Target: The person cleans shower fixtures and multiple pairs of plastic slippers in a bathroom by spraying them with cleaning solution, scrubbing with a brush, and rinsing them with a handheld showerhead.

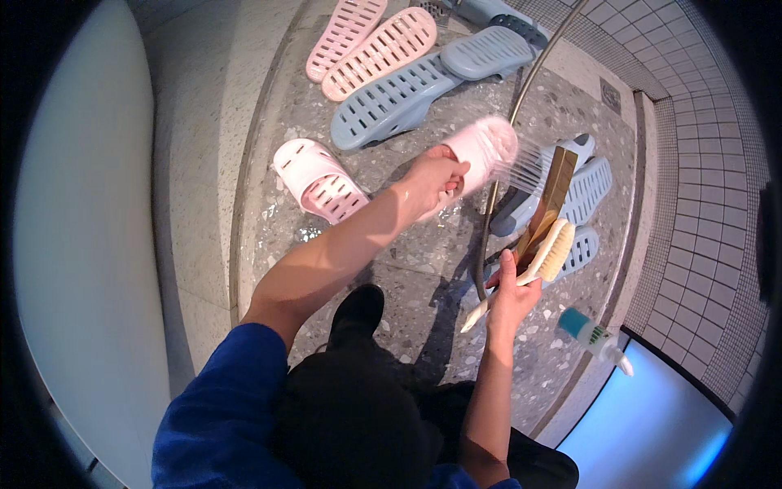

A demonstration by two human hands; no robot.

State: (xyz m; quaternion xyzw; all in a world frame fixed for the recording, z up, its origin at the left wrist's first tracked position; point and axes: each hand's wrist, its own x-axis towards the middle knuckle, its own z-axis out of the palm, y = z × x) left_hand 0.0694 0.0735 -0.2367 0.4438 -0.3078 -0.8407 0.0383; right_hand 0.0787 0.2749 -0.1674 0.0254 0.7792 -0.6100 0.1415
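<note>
My left hand (437, 174) grips a pink slipper (482, 153) by its strap, above the wet terrazzo floor. Water sprays onto the slipper's toe end from a brass-coloured hand shower (557, 183). My right hand (513, 293) holds that shower together with a scrubbing brush (553, 253) with cream bristles. A flexible metal hose (522, 91) runs past the slipper's far end. Beside my left forearm, another pink slipper (305, 165) lies sole down. Under and beyond the shower are several blue-grey slippers (586, 192), partly hidden by it.
Pink slippers (382, 52) and blue-grey slippers (391, 98) lie at the far side. A spray bottle with blue liquid (586, 336) lies at the right. A raised stone edge (244, 183) borders the floor on the left, a tiled wall (696, 202) on the right. My dark shoe (360, 308) stands below.
</note>
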